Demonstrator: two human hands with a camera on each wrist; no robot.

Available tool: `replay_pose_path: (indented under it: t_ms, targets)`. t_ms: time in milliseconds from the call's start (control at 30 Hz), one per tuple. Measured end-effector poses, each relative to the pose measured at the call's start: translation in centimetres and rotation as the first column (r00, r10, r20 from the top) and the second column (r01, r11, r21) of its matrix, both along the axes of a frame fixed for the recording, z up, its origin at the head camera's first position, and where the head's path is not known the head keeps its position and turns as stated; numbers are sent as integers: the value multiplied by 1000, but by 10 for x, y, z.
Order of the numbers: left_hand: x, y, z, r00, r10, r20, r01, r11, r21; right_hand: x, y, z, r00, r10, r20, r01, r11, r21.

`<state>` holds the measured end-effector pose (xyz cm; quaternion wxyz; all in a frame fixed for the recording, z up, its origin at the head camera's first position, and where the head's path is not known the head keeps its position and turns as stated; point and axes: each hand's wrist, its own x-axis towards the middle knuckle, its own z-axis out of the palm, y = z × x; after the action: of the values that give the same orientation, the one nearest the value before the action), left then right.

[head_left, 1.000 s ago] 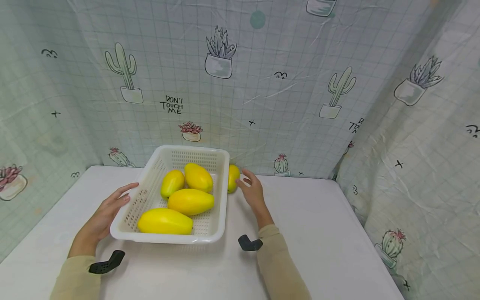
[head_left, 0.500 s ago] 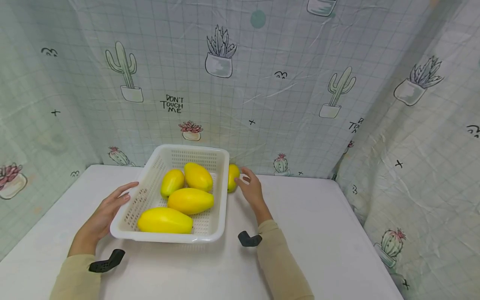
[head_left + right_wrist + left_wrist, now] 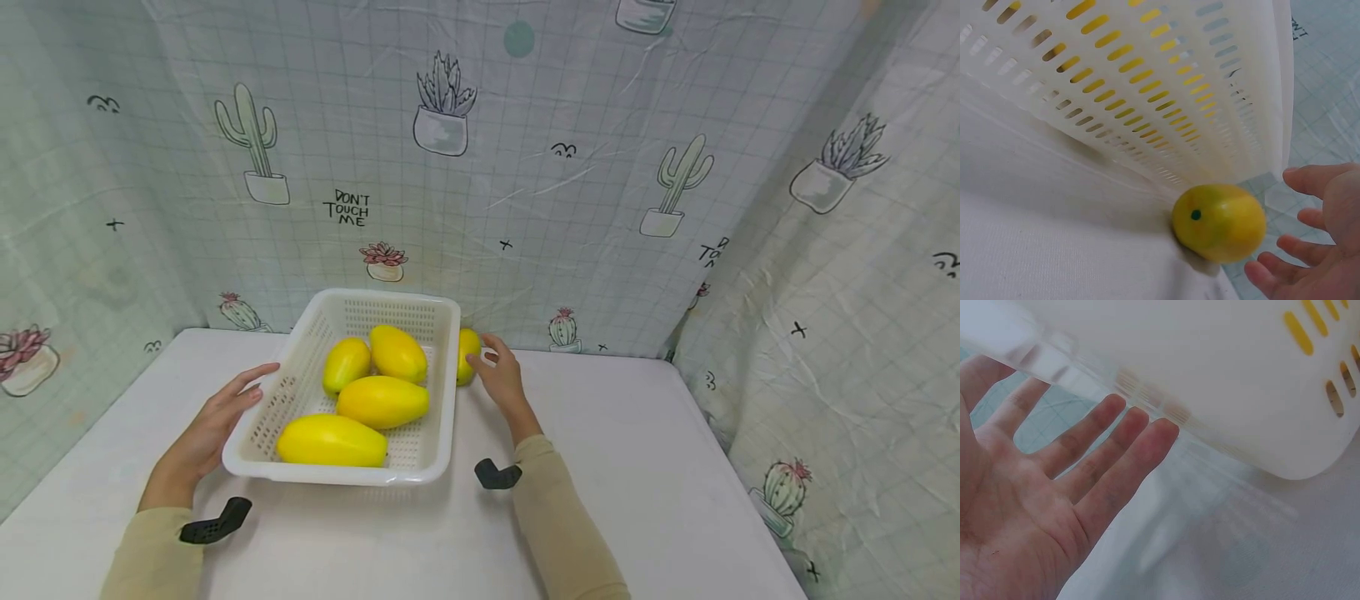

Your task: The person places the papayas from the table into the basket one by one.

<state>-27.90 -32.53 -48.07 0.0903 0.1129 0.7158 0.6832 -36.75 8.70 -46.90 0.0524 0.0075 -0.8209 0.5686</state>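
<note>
A white perforated plastic basket [image 3: 341, 475] stands on the table with several smooth yellow fruits [image 3: 382, 402] inside, two elongated and the others rounder. My left hand [image 3: 206, 429] is at the basket's left side, its fingers extended. In the left wrist view the fingertips [image 3: 1163, 431] overlap the lower edge of the basket wall. Outside the basket, by its far right side, lies another yellow fruit [image 3: 1219, 222] with a green dot on its end. Around that fruit's right side is my right hand [image 3: 501, 382], fingers spread and slightly bent; the right wrist view shows them beside it, palm facing it.
The white tabletop [image 3: 630, 467] extends to the right of the basket and in front of it. A cactus-print cloth [image 3: 465, 200] hangs behind the table and along both sides. A dark device [image 3: 498, 474] sits at the right wrist, and a similar one [image 3: 217, 522] at the left.
My right hand has shifted very slightly left, its thumb now overlapping the loose fruit more in the head view. The left hand, the basket and the fruits stay where they were.
</note>
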Motion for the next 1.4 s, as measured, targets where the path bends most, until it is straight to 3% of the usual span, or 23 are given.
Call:
replay_pose_path:
  t_ms: [767,1400]
  targets:
    - [-3,-1,2,1000,16,17,-16,1000,-23,-11,-6,3,1000,-20,8,19,999,29]
    - [-3,-2,2,1000,4,13,-4,1000,-7,-21,-11,-8,997,-24,77,21,999,43]
